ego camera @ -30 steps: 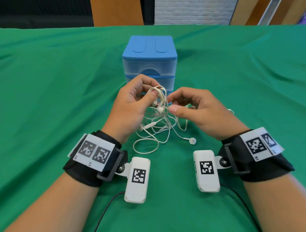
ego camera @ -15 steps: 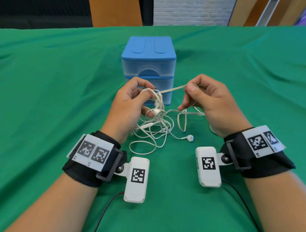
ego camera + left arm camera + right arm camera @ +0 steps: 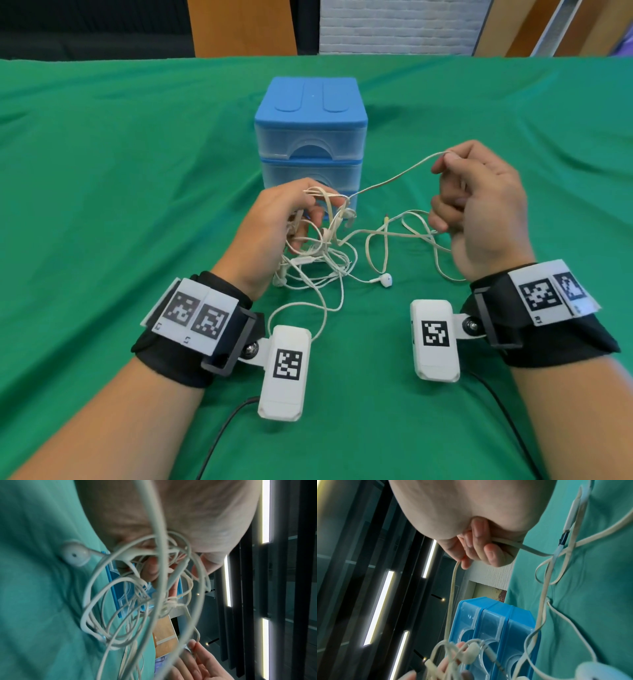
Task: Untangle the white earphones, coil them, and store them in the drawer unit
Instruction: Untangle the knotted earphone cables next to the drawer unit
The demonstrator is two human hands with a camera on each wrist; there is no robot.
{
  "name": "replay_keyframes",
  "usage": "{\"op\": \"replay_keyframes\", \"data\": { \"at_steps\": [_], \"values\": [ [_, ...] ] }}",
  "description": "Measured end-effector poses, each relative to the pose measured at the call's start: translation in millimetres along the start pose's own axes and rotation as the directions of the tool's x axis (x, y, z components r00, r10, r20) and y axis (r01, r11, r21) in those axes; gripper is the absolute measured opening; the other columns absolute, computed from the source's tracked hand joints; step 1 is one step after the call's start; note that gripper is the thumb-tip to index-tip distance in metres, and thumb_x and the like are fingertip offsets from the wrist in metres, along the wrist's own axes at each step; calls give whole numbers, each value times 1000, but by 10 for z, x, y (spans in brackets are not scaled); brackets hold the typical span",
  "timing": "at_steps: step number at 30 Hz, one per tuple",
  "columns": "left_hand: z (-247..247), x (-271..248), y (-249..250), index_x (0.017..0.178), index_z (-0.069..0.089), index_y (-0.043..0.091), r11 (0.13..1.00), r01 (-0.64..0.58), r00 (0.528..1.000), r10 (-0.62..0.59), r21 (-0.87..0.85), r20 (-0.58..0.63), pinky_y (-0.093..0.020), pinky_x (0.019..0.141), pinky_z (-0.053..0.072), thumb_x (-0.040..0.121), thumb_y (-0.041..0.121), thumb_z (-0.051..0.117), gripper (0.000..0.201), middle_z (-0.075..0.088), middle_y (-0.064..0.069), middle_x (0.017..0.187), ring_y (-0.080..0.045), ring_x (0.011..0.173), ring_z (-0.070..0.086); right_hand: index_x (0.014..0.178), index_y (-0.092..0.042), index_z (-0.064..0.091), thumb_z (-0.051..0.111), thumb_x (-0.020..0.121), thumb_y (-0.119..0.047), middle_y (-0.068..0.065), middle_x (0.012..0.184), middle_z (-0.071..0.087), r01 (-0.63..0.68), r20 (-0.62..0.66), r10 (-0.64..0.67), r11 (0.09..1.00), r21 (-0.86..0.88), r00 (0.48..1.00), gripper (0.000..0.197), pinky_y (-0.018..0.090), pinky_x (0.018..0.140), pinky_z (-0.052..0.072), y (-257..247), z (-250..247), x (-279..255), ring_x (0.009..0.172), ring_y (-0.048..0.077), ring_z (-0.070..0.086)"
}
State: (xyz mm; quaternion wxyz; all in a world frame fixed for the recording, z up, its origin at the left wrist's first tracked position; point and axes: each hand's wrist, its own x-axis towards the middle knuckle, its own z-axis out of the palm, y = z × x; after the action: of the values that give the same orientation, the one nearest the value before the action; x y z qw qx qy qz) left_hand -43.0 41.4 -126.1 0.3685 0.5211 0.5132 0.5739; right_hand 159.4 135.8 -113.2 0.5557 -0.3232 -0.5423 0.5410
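Observation:
The white earphones [image 3: 318, 263] are a tangled bundle in front of the blue drawer unit [image 3: 310, 137]. My left hand [image 3: 291, 219] grips the knot of cord, fingers curled round it; in the left wrist view the loops [image 3: 137, 601] hang below the palm. My right hand [image 3: 472, 205] pinches one strand at its raised fingertips and draws it out to the right, the strand [image 3: 394, 178] stretched between both hands. The right wrist view shows the fingers [image 3: 479, 545] curled round the earphone cable. One earbud [image 3: 386, 280] lies on the cloth between my wrists. The drawers appear closed.
A green cloth [image 3: 120, 205] covers the table. Wooden panels [image 3: 243, 27] and a white brick wall [image 3: 397, 24] stand beyond the far edge. Black cables [image 3: 226, 428] trail from the wrist cameras toward me.
My right hand has moved up and to the right, pulling a strand out of the tangle. More cord now lies spread on the cloth; the left hand stays on the knot.

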Motion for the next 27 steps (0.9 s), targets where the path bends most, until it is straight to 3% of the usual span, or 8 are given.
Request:
{"op": "replay_keyframes", "data": {
  "at_steps": [3,6,10,13,17,20,24,27],
  "values": [
    [34,-20,1,94,75,4,998,24,1000,-24,61,-1,-18,53,32,94,34,54,37,47,8,67,-4,59,38,78,-15,52,41,102,-13,-2,52,19,-16,25,17,999,-40,1000,27,22,43,21,35,27,1,39,11,13],
    [59,-6,-36,87,69,-3,991,-24,1000,25,132,-6,-21,64,38,93,22,71,25,55,0,73,-8,67,44,81,-13,54,42,104,-15,0,53,19,6,43,-3,998,-65,999,26,23,44,24,57,61,-14,41,12,14],
    [34,8,-62,88,72,4,989,-54,998,56,138,-9,-25,74,43,92,17,71,13,71,-12,86,-10,76,55,86,-10,60,44,103,-15,6,58,21,30,10,-29,995,-90,1000,24,23,44,29,24,61,-11,42,13,18],
    [52,-3,-44,87,67,3,991,-49,999,47,125,20,-18,67,42,96,13,65,14,73,-20,101,-3,71,55,91,-9,66,45,103,-16,6,58,31,33,-31,-37,990,-138,999,25,24,45,32,28,48,-2,41,13,25],
    [58,-13,-10,87,63,9,993,-45,999,45,105,7,-10,53,35,100,8,56,16,70,-5,87,2,53,45,97,-13,73,48,101,-14,3,67,52,18,-87,-41,966,-257,995,25,25,48,38,82,13,29,44,12,38],
    [53,-14,3,90,61,7,997,-30,999,31,74,-10,-8,50,35,102,8,52,15,71,-15,92,5,52,53,119,-22,71,54,88,-7,2,92,63,34,-103,-73,941,-338,992,38,22,65,44,110,-4,53,70,11,53],
    [57,-18,4,93,62,4,998,-34,999,33,60,6,-7,48,33,103,8,51,15,70,-20,93,6,48,50,134,-26,61,55,81,-19,5,122,60,202,120,-168,897,-393,979,53,15,87,42,53,50,-5,96,4,53],
    [71,-24,8,97,62,1,999,-20,999,18,46,39,-7,47,34,103,8,49,16,66,-22,90,5,49,53,138,-18,57,56,92,-20,5,130,60,376,419,-187,820,-432,889,46,21,104,39,61,122,-80,115,5,54]
  ]
}}
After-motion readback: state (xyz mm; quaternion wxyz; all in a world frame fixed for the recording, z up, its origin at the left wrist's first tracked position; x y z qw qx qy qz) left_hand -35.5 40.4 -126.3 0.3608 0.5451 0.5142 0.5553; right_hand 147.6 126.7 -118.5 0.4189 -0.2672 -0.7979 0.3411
